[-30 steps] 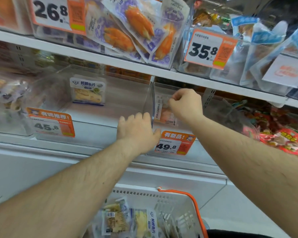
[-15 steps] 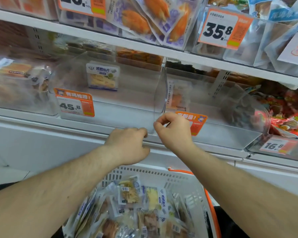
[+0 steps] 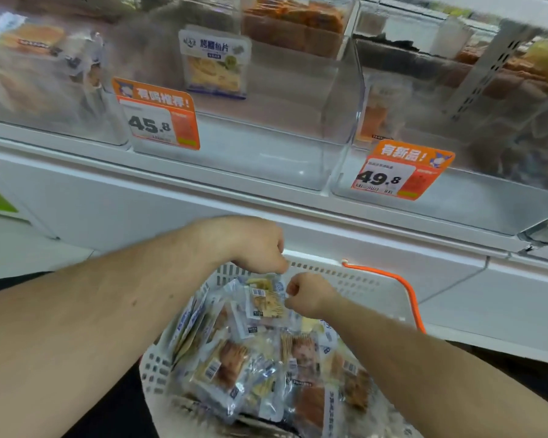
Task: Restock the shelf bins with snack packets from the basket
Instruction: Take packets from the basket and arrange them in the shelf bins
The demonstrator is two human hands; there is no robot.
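The basket (image 3: 361,279) sat right under the shelf bins, likely so the lift up was short; snack packets (image 3: 234,368) filled it; the clear bin (image 3: 266,147) above the basket was nearly bare; both hands were over the basket; the left hand (image 3: 257,248) and right hand (image 3: 307,298) each had a tight grip, seemingly pinching one packet (image 3: 264,301).

- Both forearms are bare right up to the frame edge, no sleeves showing.
- Left hand (image 3: 260,248) and right hand (image 3: 307,297): no gloves, rings or watch.
- Fine hair on the forearms.
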